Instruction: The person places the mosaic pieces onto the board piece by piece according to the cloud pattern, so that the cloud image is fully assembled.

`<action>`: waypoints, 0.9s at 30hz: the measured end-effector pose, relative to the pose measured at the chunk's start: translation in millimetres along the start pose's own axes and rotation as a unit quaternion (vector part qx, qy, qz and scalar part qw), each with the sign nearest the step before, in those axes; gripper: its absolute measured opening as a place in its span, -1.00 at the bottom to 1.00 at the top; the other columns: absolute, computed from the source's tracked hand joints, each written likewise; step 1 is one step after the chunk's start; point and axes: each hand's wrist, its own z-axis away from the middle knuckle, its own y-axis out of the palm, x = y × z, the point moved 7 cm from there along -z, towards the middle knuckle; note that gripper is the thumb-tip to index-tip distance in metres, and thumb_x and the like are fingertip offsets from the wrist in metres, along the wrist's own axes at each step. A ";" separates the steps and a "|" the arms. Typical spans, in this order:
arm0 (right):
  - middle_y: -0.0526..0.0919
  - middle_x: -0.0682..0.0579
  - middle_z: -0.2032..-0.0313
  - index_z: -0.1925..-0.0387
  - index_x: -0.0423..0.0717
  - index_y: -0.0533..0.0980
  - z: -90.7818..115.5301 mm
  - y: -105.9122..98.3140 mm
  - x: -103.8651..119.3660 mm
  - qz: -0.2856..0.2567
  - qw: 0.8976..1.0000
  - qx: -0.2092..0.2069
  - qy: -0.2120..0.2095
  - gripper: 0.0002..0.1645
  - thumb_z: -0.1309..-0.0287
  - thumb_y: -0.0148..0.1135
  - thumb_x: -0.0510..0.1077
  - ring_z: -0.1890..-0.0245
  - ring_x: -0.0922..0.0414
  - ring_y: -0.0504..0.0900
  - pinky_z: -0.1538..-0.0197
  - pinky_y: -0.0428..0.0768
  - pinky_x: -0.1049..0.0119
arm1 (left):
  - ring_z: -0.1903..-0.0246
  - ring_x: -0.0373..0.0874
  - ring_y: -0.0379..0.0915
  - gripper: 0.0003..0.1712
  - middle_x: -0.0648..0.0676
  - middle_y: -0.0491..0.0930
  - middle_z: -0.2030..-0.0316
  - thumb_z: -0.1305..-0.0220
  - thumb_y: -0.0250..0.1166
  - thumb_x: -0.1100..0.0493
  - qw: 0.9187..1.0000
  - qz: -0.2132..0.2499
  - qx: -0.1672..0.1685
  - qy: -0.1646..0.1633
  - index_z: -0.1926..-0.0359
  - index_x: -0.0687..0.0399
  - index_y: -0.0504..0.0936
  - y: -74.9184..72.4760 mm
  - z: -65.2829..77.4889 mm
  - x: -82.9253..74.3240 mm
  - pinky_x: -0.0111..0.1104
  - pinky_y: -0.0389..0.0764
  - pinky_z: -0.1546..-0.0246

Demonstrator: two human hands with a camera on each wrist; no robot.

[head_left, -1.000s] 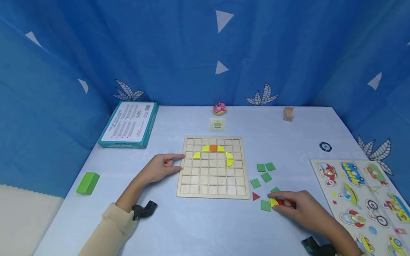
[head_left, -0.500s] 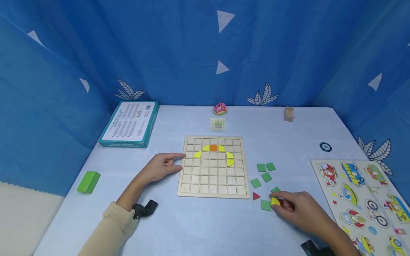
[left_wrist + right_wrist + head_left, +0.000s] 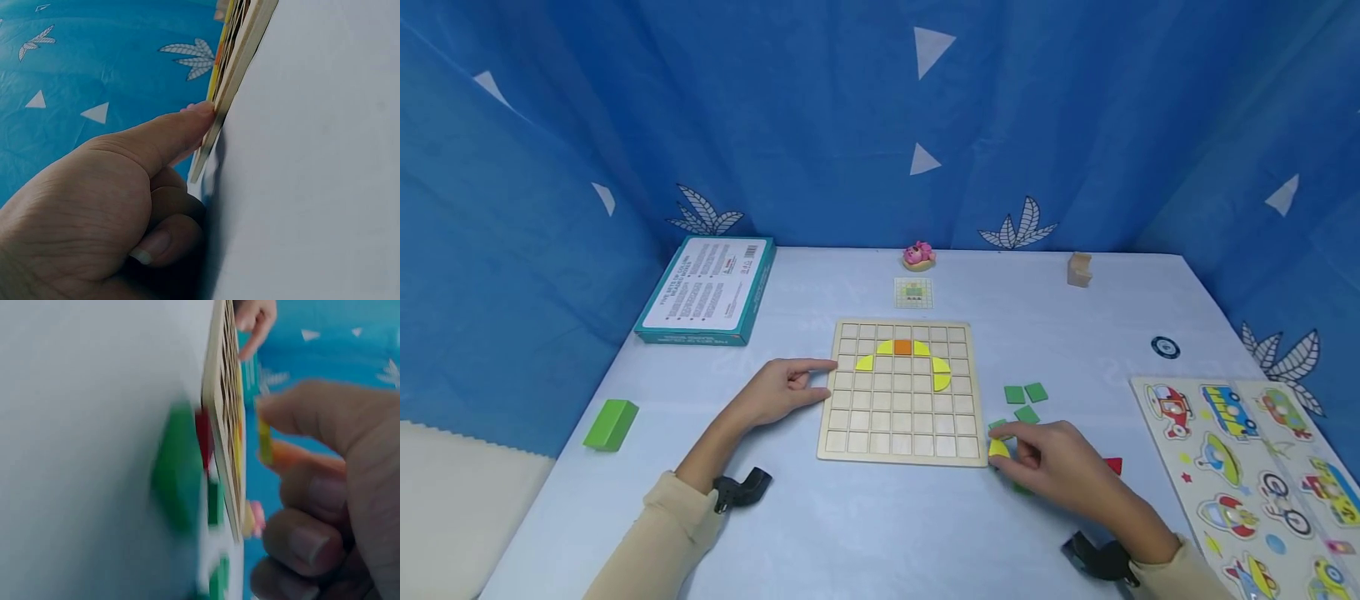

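One yellow piece (image 3: 997,449) is pinched between thumb and forefinger of the right hand (image 3: 1054,460), near the grid board (image 3: 891,422). I see the left hand (image 3: 779,392), forefinger and thumb extended, contacting the board's left edge.

The head view is bright and evenly lit across the table (image 3: 865,533). Both wrist views are dimmer: dark shadow pools below the left hand (image 3: 106,194), and a green tile (image 3: 178,469) is badly blurred.

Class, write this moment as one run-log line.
left hand: touches grid board, left edge | right hand: pinches yellow piece near board's right edge | board: orange square, more yellow pieces | green squares: beside board
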 end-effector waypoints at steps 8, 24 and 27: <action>0.24 0.40 0.74 0.14 0.05 0.72 -39.0 38.0 42.1 0.026 0.999 0.006 -0.027 -0.74 -0.10 0.50 -0.03 0.70 0.43 0.20 0.55 0.23 0.45 | 0.67 -0.19 0.10 -0.48 -0.09 0.20 0.71 -0.29 0.46 0.02 1.000 -0.006 0.002 -0.003 -0.26 -0.15 0.65 -0.1 -0.7 2.4 -0.34 0.31 0.44; 0.36 0.27 0.78 0.11 0.01 0.74 -119.0 68.9 87.2 0.001 1.000 -0.017 0.002 -0.73 -0.17 0.46 -0.01 0.72 0.31 0.34 0.61 0.26 0.38 | 0.68 -0.20 0.12 -0.48 -0.09 0.22 0.71 -0.30 0.45 0.00 1.000 0.002 0.006 0.004 -0.27 -0.13 0.65 0.6 -0.3 1.2 -0.35 0.27 0.50; 0.39 0.27 0.74 0.11 -0.01 0.74 -124.6 72.6 88.6 0.003 1.000 -0.028 -0.003 -0.73 -0.17 0.45 -0.01 0.68 0.32 0.37 0.59 0.30 0.39 | 0.69 -0.20 0.11 -0.49 -0.09 0.22 0.72 -0.30 0.45 0.01 1.000 0.005 0.002 0.003 -0.26 -0.13 0.66 0.6 -0.5 1.2 -0.36 0.26 0.51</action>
